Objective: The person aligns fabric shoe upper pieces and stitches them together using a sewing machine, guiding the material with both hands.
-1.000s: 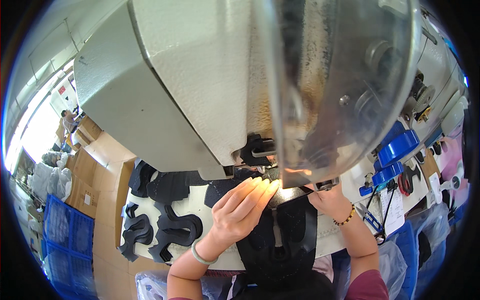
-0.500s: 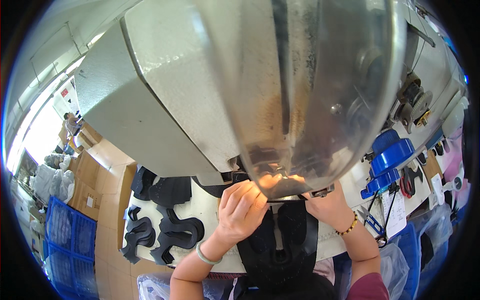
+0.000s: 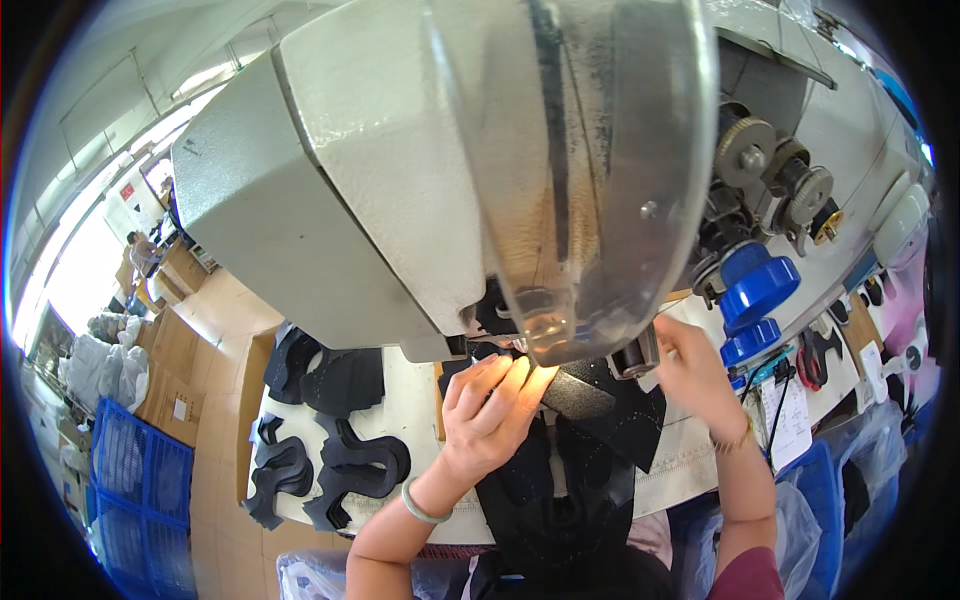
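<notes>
Black fabric piece (image 3: pixel 580 395) lies flat on the bench (image 3: pixel 410 390) under the sewing machine head (image 3: pixel 400 180), left hand (image 3: pixel 490 410) pressing with fingers together, right hand (image 3: pixel 690 370) pinching its edge; guiding evenly seems wise.

Sewing workshop, factory floor.
Big industrial sewing machine (image 3: pixel 400 200), stacks of cut black pieces (image 3: pixel 330 470) on bench, blue crates (image 3: pixel 140 480) (cardboard boxes nearby).
</notes>
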Action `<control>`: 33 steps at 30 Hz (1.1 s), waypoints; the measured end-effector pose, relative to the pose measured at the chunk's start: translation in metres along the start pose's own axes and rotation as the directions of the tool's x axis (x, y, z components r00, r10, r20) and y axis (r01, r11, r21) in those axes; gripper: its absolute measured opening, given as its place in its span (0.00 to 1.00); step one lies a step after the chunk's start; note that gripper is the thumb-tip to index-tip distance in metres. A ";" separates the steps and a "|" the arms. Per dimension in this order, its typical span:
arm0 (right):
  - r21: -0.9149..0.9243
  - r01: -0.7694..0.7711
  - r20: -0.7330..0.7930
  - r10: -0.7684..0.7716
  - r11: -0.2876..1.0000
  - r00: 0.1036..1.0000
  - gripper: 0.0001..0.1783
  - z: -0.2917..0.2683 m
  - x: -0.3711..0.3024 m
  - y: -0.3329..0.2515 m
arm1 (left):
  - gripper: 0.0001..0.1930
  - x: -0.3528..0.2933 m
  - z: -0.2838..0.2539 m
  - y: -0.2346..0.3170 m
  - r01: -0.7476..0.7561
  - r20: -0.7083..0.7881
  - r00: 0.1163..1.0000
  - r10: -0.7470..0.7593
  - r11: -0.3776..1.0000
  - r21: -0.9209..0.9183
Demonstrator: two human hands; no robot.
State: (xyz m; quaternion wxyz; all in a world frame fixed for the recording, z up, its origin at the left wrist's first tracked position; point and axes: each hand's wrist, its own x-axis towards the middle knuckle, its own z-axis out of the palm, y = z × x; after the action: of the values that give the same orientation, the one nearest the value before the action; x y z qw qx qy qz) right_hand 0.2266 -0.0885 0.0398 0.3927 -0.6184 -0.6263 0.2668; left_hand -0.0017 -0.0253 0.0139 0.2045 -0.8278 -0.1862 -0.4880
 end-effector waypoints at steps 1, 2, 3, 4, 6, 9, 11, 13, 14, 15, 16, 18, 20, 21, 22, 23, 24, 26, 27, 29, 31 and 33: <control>-0.008 -0.007 -0.019 0.007 1.000 1.000 0.23 0.001 0.003 0.025 | 0.15 0.002 0.002 0.002 -0.001 -0.023 1.000 0.000 1.000 -0.022; 0.354 -0.184 0.148 0.139 0.917 0.979 0.21 0.003 0.006 0.052 | 0.15 0.004 0.005 0.005 -0.003 -0.049 0.999 0.001 0.999 -0.050; 0.635 -0.374 0.352 0.178 0.676 0.919 0.19 0.005 0.008 0.067 | 0.15 0.006 0.006 0.006 -0.001 -0.049 0.999 -0.002 0.998 -0.060; 0.636 -0.375 0.360 0.171 0.674 0.917 0.19 0.015 0.011 0.052 | 0.15 0.004 0.006 0.004 0.001 -0.044 0.999 -0.003 0.999 -0.050; 0.819 -0.193 0.179 0.078 0.540 0.981 0.19 0.038 0.012 0.011 | 0.15 -0.001 0.005 -0.001 0.013 -0.020 1.000 -0.014 0.998 -0.060; 0.863 -0.297 0.260 0.144 0.409 0.955 0.23 0.039 0.008 0.009 | 0.16 -0.002 0.003 -0.004 0.000 -0.012 1.000 -0.001 0.998 -0.062; 0.852 -0.319 0.276 0.163 0.415 0.947 0.22 0.043 0.004 0.012 | 0.16 -0.002 0.002 -0.006 0.005 0.001 1.000 -0.005 0.998 -0.060; 0.863 -0.252 0.219 0.126 0.438 0.968 0.20 0.045 0.002 0.004 | 0.17 0.000 0.004 -0.007 0.014 -0.002 1.000 -0.014 0.998 -0.067; 0.861 -0.253 0.220 0.124 0.441 0.967 0.20 0.047 0.000 0.001 | 0.17 0.001 0.003 -0.006 0.016 -0.004 1.000 -0.017 0.998 -0.065; 0.876 -0.207 0.172 0.118 0.435 0.978 0.19 0.050 -0.001 -0.003 | 0.17 0.001 0.002 -0.005 -0.003 -0.013 1.000 0.002 0.997 -0.081; 0.889 -0.160 0.123 0.111 0.430 0.986 0.17 0.053 -0.002 -0.006 | 0.17 0.000 0.002 -0.005 -0.023 -0.023 1.000 0.020 0.995 -0.096; 0.897 -0.151 0.117 0.107 0.414 0.987 0.16 0.057 -0.006 -0.010 | 0.18 -0.002 0.002 -0.005 -0.023 -0.032 0.999 0.020 0.993 -0.113; 0.891 -0.123 0.087 0.103 0.436 0.991 0.15 0.066 -0.009 -0.006 | 0.18 -0.003 0.004 -0.009 -0.023 -0.044 0.999 0.017 0.989 -0.145; 0.885 -0.094 0.062 0.085 0.455 0.994 0.14 0.070 -0.010 -0.003 | 0.18 -0.003 0.002 -0.010 -0.025 -0.045 0.999 0.019 0.989 -0.145; 0.886 -0.091 0.060 0.084 0.455 0.995 0.14 0.072 -0.012 -0.005 | 0.18 -0.003 0.001 -0.010 -0.030 -0.043 0.999 0.023 0.986 -0.165; 0.882 -0.112 0.084 0.081 0.458 0.993 0.17 0.072 -0.014 -0.007 | 0.18 -0.003 0.000 -0.011 -0.035 -0.042 0.999 0.028 0.982 -0.184; 0.877 -0.131 0.106 0.081 0.463 0.991 0.21 0.073 -0.016 -0.009 | 0.18 -0.004 -0.001 -0.010 -0.039 -0.045 0.999 0.031 0.981 -0.188; 0.868 -0.036 0.014 0.049 0.494 0.999 0.13 0.080 -0.020 -0.009 | 0.13 -0.005 -0.002 -0.009 -0.096 -0.078 0.994 0.081 0.972 -0.215; 0.868 -0.046 0.031 0.038 0.494 0.999 0.13 0.082 -0.020 -0.008 | 0.13 -0.005 0.001 -0.010 -0.105 -0.093 0.992 0.086 0.970 -0.220; 0.833 -0.121 0.121 0.034 0.540 0.992 0.13 0.082 -0.022 -0.002 | 0.13 -0.007 0.002 -0.012 -0.111 -0.088 0.992 0.092 0.965 -0.237; 0.822 -0.102 0.100 0.035 0.561 0.994 0.11 0.084 -0.025 -0.005 | 0.12 -0.008 0.000 -0.014 -0.118 -0.091 0.991 0.098 0.961 -0.249; 0.810 -0.069 0.072 0.017 0.582 0.997 0.12 0.086 -0.026 -0.005 | 0.15 -0.010 -0.001 -0.017 -0.139 -0.079 0.989 0.124 0.959 -0.246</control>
State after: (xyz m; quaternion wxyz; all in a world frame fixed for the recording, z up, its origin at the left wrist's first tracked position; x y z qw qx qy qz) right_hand 0.1508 -0.1018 -0.0074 0.6072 -0.3780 -0.4313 0.5499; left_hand -0.0155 -0.0122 0.0078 0.1360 -0.8419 -0.0611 -0.5186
